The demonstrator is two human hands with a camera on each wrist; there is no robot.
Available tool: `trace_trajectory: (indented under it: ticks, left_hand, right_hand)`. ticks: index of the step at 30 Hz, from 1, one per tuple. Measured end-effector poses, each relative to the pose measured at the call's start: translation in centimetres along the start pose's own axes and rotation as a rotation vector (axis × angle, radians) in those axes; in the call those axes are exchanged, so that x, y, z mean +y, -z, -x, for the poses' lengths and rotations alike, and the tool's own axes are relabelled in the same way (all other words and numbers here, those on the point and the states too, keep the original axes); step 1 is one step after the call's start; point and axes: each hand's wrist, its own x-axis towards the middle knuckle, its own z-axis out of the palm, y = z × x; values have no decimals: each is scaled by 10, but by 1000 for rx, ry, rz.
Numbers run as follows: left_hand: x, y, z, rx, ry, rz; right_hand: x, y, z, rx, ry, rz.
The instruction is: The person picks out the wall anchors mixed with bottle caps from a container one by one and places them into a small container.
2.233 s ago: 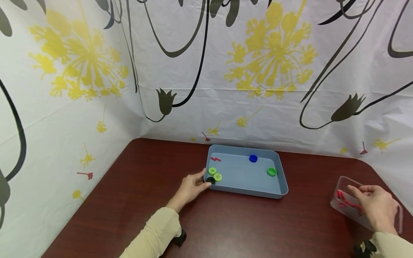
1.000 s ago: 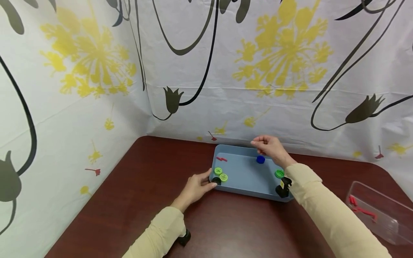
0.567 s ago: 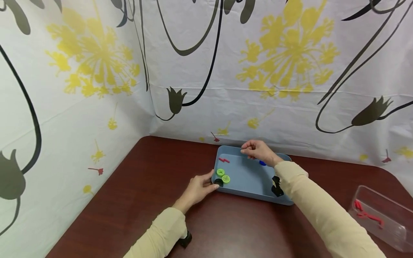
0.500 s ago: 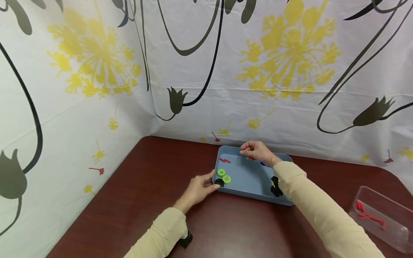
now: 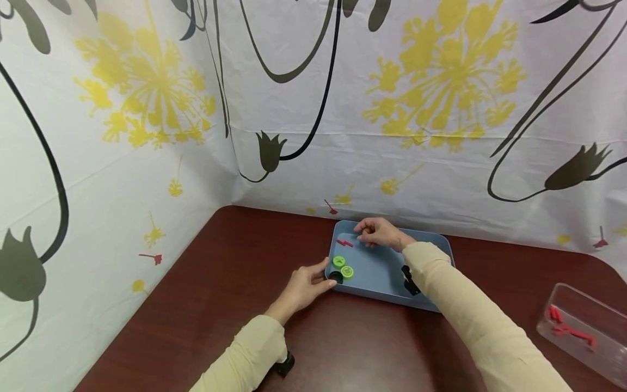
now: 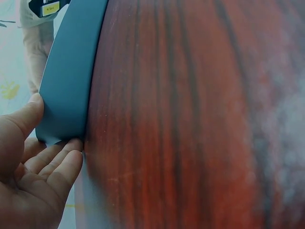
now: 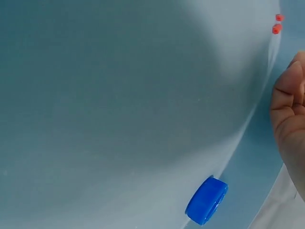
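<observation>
My left hand (image 5: pixel 301 288) holds the near-left corner of a grey-blue tray (image 5: pixel 382 295), thumb by the rim and fingers along the outer wall. Inside that corner lie a black cap (image 5: pixel 336 277) and two light-green caps (image 5: pixel 339 262). Two short red sticks (image 5: pixel 345 243) lie near the tray's far-left corner. To the right of them, my right hand (image 5: pixel 382 233) hovers low over the far side, fingers curled; I cannot tell whether they pinch something small. Behind it, in the right wrist view, a blue bottle cap (image 7: pixel 206 201) sits by the tray wall.
A clear plastic box (image 5: pixel 588 313) with several red pieces (image 5: pixel 578 332) stands at the right on the dark wooden table (image 5: pixel 333 343). Patterned white sheets (image 5: pixel 303 109) hang right behind and to the left. My right forearm covers the tray's right part.
My right hand has gone from the clear box to the tray, then moved left and lower toward the red sticks. The left hand keeps its hold on the tray corner.
</observation>
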Motion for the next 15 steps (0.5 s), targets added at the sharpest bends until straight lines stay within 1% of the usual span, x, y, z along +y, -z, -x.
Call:
trace_trajectory:
  ticks: [6,9,12,15]
  left_hand:
    - [0,-1,0,-1,-6,9]
    - [-1,-1,0,-5,-5,11]
    - [-2,-1,-1,-8,-17,14]
    - [-3,-1,-1,-10,-11,17]
  right_hand:
    - [3,-5,-5,-66,40,18]
    - [4,-8,-8,-94,22,10]
    - [5,-10,-10,-111,15,31]
    - [5,-12,-12,-117,23,60]
